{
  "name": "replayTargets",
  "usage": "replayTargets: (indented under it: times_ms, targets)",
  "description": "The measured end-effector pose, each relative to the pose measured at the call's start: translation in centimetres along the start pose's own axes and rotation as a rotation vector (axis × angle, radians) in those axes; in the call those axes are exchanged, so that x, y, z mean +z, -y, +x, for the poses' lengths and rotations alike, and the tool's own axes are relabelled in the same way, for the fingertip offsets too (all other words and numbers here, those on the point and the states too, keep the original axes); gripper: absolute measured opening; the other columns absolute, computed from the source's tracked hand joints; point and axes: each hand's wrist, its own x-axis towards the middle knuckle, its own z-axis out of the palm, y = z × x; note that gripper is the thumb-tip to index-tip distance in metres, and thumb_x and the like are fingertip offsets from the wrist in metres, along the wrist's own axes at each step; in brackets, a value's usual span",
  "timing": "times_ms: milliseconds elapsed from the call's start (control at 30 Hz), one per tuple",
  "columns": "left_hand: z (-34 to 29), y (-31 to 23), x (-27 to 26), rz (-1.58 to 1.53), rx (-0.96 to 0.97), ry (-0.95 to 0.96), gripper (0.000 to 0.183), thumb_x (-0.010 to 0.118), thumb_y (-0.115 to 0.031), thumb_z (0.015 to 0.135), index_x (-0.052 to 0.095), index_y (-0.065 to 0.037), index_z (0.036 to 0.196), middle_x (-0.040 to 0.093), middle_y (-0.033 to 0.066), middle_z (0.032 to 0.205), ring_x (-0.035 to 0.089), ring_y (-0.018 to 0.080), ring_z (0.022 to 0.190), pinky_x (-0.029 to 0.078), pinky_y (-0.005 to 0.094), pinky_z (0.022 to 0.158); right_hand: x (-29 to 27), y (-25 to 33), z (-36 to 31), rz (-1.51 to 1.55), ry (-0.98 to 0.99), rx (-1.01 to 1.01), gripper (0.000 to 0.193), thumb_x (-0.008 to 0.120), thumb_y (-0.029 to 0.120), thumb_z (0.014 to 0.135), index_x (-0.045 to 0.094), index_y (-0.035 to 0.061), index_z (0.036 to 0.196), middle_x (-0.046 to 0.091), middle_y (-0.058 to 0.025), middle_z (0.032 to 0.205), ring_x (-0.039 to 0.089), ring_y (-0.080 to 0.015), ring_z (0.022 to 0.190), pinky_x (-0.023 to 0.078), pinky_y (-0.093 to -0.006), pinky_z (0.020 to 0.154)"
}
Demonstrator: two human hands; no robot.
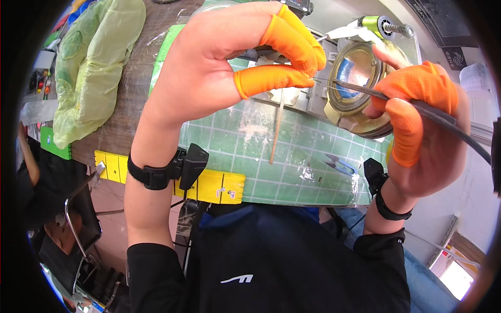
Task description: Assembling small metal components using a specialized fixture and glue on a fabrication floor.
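Observation:
My left hand (209, 62), with orange finger cots on the thumb and fingers, is raised over the bench. Its thumb and fingertips pinch together on something too thin to make out. Facing it, my right hand (428, 125) also wears orange finger cots and grips a slim dark pointed tool (365, 91). A thicker black length runs back from that tool past my palm. The tool's tip points left toward the pinched fingertips, in front of a round brass-coloured ring with glass (338, 106). Part of the ring lies behind my right fingers.
A green gridded mat (219, 135) covers the bench, with a thin wooden stick (277, 130) and blue-handled snips (342, 165) on it. Yellow foam strips (219, 186) line its front edge. A green spool (377, 26) stands at the back right; a pale yellow plastic sleeve (94, 73) lies left.

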Motion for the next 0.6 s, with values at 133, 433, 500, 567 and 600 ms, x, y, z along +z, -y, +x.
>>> replayTargets:
  times_ms: [133,433,500,567,600]
  targets:
    - [0.1,0.0,0.2,-0.023,0.013,-0.017,0.016,0.077,0.007,0.075,0.07,0.003,0.09,0.071,0.0146,0.094,0.069,0.0269,0.093,0.055,0.0443,0.096,-0.1,-0.1,-0.1,0.029,0.023,-0.031,0.02,0.063,0.007,0.097,0.058,-0.011,0.104,0.066,-0.0157,0.081,0.065,-0.0221,0.072,0.052,-0.0611,0.097]
    - [0.0,0.0,0.0,-0.006,-0.001,-0.004,0.016,0.077,0.007,0.076,0.07,0.002,0.089,0.071,0.0147,0.095,0.071,0.0279,0.095,0.055,0.0445,0.096,-0.2,-1.1,0.0,0.084,0.043,-0.112,0.023,0.063,0.014,0.097,0.06,-0.0094,0.099,0.065,-0.0149,0.074,0.065,-0.0236,0.071,0.049,-0.0679,0.098]
    - [0.1,0.0,0.0,-0.001,0.011,0.004,0.015,0.078,0.006,0.076,0.07,0.002,0.089,0.071,0.0152,0.096,0.071,0.0283,0.095,0.055,0.0445,0.095,-0.2,-1.2,-0.2,0.115,0.053,-0.103,0.025,0.064,0.015,0.097,0.061,-0.0093,0.095,0.065,-0.0147,0.072,0.064,-0.0235,0.07,0.048,-0.0699,0.099]
    - [0.1,-0.1,-0.1,0.006,0.022,0.011,0.015,0.078,0.005,0.077,0.07,0.002,0.089,0.072,0.0157,0.096,0.071,0.0287,0.095,0.055,0.0445,0.095,0.0,-1.4,-0.6,0.152,-0.016,-0.107,0.029,0.066,0.018,0.096,0.061,-0.0091,0.089,0.065,-0.0151,0.07,0.063,-0.0243,0.068,0.046,-0.0739,0.099]
    - [0.1,-0.1,-0.1,0.019,0.032,0.014,0.015,0.078,0.004,0.077,0.07,0.002,0.089,0.072,0.0162,0.097,0.071,0.0289,0.096,0.056,0.0442,0.094,-0.4,-1.1,-0.1,0.158,0.043,-0.09,0.031,0.067,0.02,0.096,0.061,-0.0085,0.085,0.066,-0.0157,0.072,0.063,-0.0253,0.069,0.045,-0.077,0.098]
